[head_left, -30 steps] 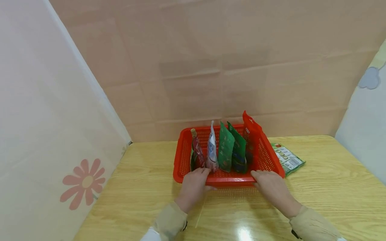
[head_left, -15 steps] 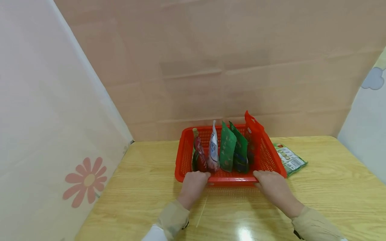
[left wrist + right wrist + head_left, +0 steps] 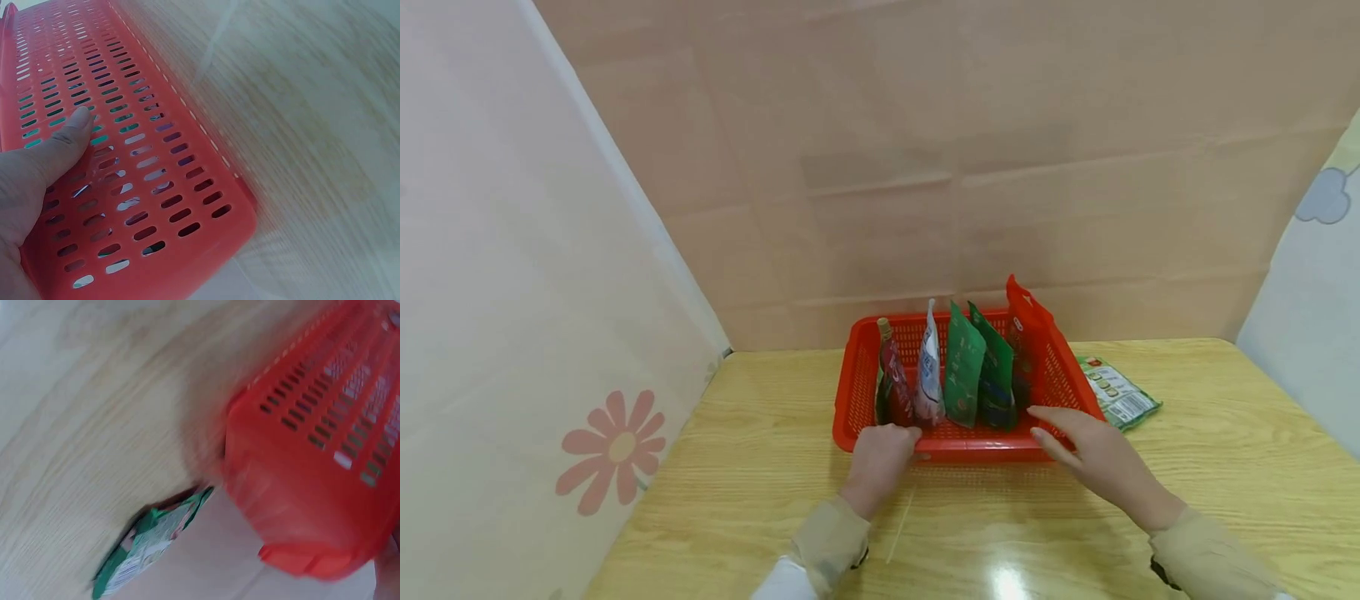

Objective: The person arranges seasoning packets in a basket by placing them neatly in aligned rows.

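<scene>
A red plastic basket (image 3: 977, 451) with slotted walls stands on the table, near the back wall. My left hand (image 3: 881, 463) grips its front rim left of the middle; in the left wrist view the thumb (image 3: 65, 140) presses flat against the slotted outer wall. Over the front right corner, my right hand (image 3: 1105, 460) has its thumb and fingers spread apart and holds nothing. Upright in the basket are a maroon pouch (image 3: 896, 383), a white packet (image 3: 929, 379), a green packet (image 3: 964, 367), a darker green packet (image 3: 997, 371) and a tall red packet (image 3: 1032, 333).
A green and white packet (image 3: 1118, 395) lies flat on the wooden table (image 3: 760, 467), just right of the basket. Behind stands a brown-covered wall (image 3: 880, 167). A pale curtain (image 3: 520, 292) with a printed flower borders the left side.
My right hand has let go of the front rim, opened its fingers and shifted slightly right. The left hand keeps its grip, and the basket has barely moved.
</scene>
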